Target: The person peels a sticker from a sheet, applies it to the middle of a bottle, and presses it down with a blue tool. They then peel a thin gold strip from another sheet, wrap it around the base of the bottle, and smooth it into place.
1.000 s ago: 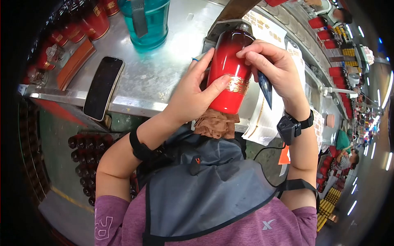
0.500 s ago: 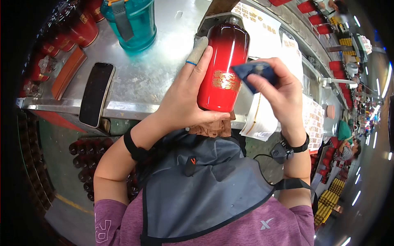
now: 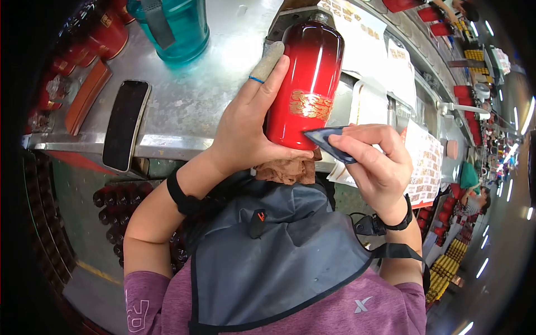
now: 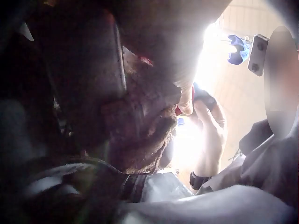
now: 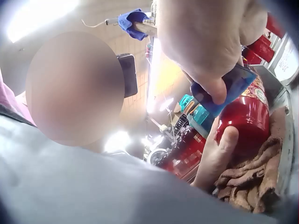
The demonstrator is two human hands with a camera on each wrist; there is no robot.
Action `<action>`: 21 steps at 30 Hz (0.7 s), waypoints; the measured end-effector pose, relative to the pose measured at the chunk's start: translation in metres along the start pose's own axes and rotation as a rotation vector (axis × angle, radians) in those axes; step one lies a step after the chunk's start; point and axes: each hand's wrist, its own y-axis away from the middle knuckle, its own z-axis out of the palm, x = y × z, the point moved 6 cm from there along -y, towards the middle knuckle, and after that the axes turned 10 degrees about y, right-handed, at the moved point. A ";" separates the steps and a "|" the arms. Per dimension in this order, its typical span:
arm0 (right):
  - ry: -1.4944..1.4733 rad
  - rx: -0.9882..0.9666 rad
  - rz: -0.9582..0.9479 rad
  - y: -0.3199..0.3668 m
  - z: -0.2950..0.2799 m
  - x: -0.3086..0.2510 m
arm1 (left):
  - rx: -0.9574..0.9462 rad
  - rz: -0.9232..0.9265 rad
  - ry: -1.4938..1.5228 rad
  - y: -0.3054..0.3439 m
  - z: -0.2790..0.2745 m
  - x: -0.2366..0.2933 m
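Observation:
A glossy red bottle [image 3: 301, 72], dark at its neck, leans with its base toward the person. Gold patterning [image 3: 310, 105] crosses its lower half. The left hand [image 3: 243, 131] grips it, fingers along the left side and thumb at the base; a cover is on one finger. Between thumb and fingers the right hand [image 3: 382, 164] pinches a dark blue, pointed flat piece [image 3: 330, 142], its tip at the bottle's lower right edge. In the right wrist view the blue piece [image 5: 238, 86] lies close against the bottle [image 5: 250, 121]; whether it touches cannot be told. The left wrist view is mostly dark.
Brown cloth [image 3: 287, 171] lies under the bottle's base. On the metal table [image 3: 223, 72] are a phone [image 3: 126, 124], a teal jug [image 3: 181, 33] and red bottles [image 3: 106, 36] at left. Sheets with gold patterns [image 3: 424, 167] lie at right. Dark bottles [image 3: 125, 196] stand below.
The left thumb has moved from the gold patterning to the bottle's base. The right hand has come down beside the bottle, its blue piece now pointing left at the lower edge.

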 end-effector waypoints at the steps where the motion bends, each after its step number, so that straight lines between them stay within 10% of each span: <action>1: 0.000 0.025 -0.019 -0.001 -0.003 -0.002 | 0.017 0.004 -0.005 -0.001 -0.001 0.000; 21: 0.094 0.050 0.158 -0.006 -0.013 0.000 | -0.001 0.018 -0.001 -0.003 -0.004 0.002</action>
